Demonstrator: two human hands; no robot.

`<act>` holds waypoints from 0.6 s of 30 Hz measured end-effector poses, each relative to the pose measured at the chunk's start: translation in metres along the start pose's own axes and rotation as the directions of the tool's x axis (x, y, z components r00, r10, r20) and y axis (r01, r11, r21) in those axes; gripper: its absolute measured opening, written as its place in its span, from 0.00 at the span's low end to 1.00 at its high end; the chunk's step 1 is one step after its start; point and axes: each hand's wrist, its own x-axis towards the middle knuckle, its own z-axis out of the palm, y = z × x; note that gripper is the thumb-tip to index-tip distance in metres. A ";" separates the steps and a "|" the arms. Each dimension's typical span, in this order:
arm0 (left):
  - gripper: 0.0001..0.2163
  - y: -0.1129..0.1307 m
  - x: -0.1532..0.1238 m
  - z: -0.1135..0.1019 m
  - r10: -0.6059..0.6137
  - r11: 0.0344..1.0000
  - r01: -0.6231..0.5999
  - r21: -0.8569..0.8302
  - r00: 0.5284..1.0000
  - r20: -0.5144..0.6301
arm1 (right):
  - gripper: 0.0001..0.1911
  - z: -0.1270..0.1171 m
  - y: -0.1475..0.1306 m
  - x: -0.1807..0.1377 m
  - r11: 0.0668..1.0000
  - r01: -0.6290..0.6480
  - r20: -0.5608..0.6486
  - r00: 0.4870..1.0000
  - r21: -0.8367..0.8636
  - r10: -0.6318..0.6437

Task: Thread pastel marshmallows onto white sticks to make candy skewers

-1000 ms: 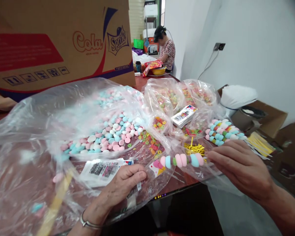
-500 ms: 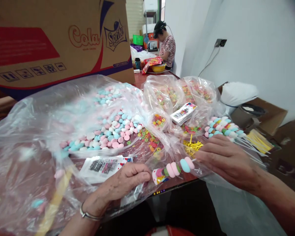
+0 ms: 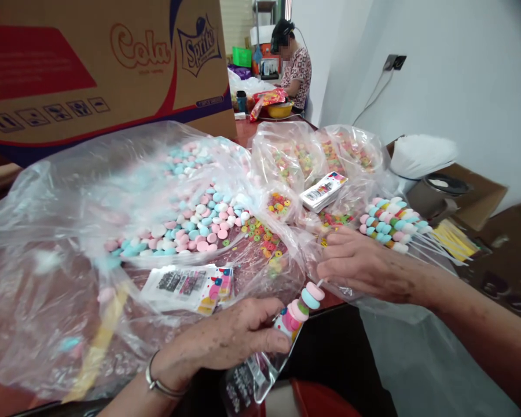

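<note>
My right hand (image 3: 364, 267) pinches the stick of a candy skewer (image 3: 301, 306) strung with pink, blue and green sweets, tilted down to the left. My left hand (image 3: 226, 341) grips a small clear printed sleeve (image 3: 254, 376) at the table's front edge; the skewer's lower end sits at the sleeve's mouth. A stack of printed sleeves (image 3: 186, 286) lies just beyond my left hand. Finished skewers (image 3: 388, 226) lie in a pile past my right hand.
Big clear bags hold pink, blue and white sweets (image 3: 195, 223) and coloured ring sweets (image 3: 264, 237). A Cola/Sprite carton (image 3: 104, 63) stands at the back left. Yellow twist ties (image 3: 454, 240) lie at right. Another person (image 3: 293, 72) sits at the far end of the table.
My right hand moved left and tipped the skewer downward. My left hand lifted a sleeve off the table toward me, and the skewer's end has reached its mouth.
</note>
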 end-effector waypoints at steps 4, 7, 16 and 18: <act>0.11 -0.003 0.003 0.011 -0.003 0.999 0.001 -0.049 1.000 -0.030 | 0.15 0.000 0.001 0.005 0.993 -0.047 0.057 0.998 0.108 0.041; 0.07 -0.008 0.004 0.021 -0.001 0.983 -0.013 -0.181 0.997 -0.078 | 0.16 0.001 0.002 0.004 0.988 -0.074 0.113 0.992 0.135 0.058; 0.07 -0.010 0.009 0.040 -0.094 0.876 -0.008 -0.482 0.978 -0.188 | 0.15 0.019 0.003 0.006 0.991 0.041 0.099 0.994 0.130 -0.055; 0.09 -0.011 0.010 0.044 -0.074 0.873 -0.057 -0.484 0.966 -0.247 | 0.15 0.022 0.004 0.008 0.989 0.055 0.096 0.993 0.137 -0.068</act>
